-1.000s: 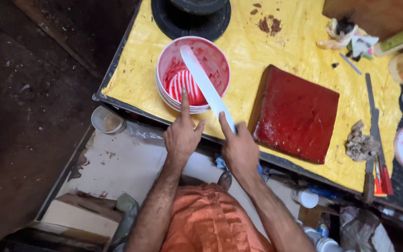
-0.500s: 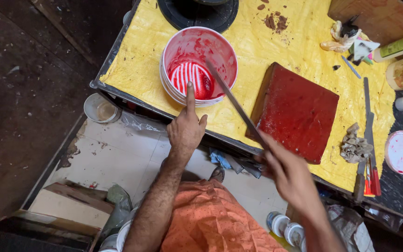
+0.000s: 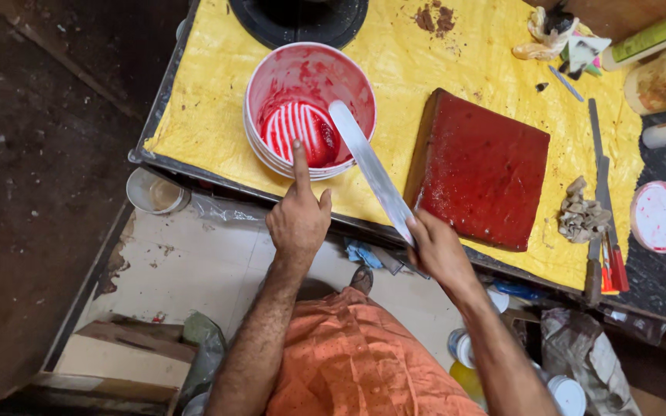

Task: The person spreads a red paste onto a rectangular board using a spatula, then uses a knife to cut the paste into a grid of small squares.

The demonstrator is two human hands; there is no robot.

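Blade is back over the tub. Half a second ago the right hand (image 3: 437, 250) had swung it low and edge-on, reading as a thin dark line; now the long palette knife (image 3: 370, 171) lies flat-side up again, tip inside the white tub (image 3: 310, 108), near the red paste at the bottom. The tub sits in the same spot near the front edge of the counter (image 3: 210, 115), left of the red slab (image 3: 481, 168). Judgement: work remains at the tub, with the blade returned to scrape or lift paste from it.

Right hand: grip clenched round the knife's handle end, at the counter's front edge just beside the slab's near corner. Forearm runs up from lower right, wrist roughly in line with it. Blade slants up-left from hand to tub.

Left hand (image 3: 298, 219): index finger extended, its tip on the tub's near rim, steadying; the other fingers curled, thumb out to the side. Holds nothing. Forearm comes nearly straight up from below.

Around: streaks raked through the red paste show the white tub floor. Yellow sheet covers the counter. At right, a crumpled rag (image 3: 582, 218), narrow tools (image 3: 603, 216) laid lengthwise, and a round lid (image 3: 658, 216) with a red rim, well apart from both hands.
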